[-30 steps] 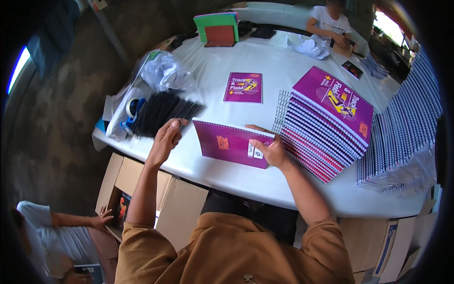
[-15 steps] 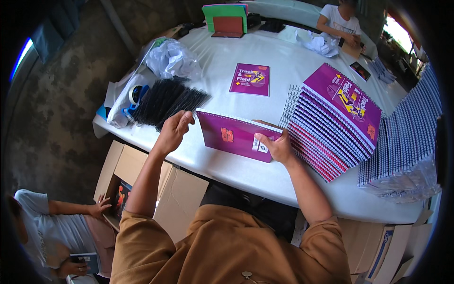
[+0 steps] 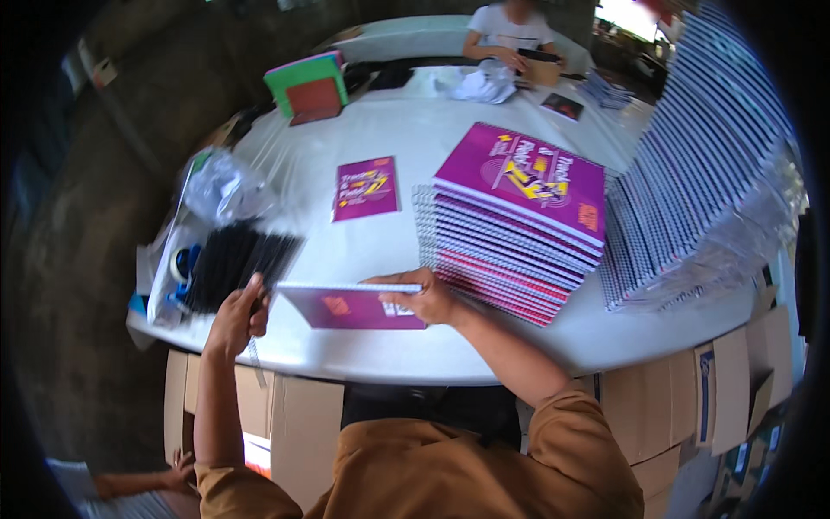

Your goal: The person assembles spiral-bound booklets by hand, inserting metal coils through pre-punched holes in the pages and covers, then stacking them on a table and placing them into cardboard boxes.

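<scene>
My right hand (image 3: 421, 298) holds a purple spiral notebook (image 3: 350, 306) by its right end, lifted and tilted off the white table (image 3: 450, 355). My left hand (image 3: 235, 317) is at the notebook's left end, fingers pinched on a thin black binding coil (image 3: 252, 342) that hangs down past the table edge. A pile of black coils (image 3: 232, 266) lies just beyond my left hand. A slanted stack of purple spiral notebooks (image 3: 510, 227) stands right of my right hand.
A single purple cover (image 3: 365, 188) lies mid-table. Clear plastic bags (image 3: 216, 186) sit at the left, a tall wrapped stack of spiral notebooks (image 3: 692, 190) at the right. Another person (image 3: 510, 35) sits at the far end. Cardboard boxes (image 3: 285, 415) stand under the table.
The notebook has come up off the table and tilted toward me. My left hand dropped from its top left corner to its left end and closed on a coil.
</scene>
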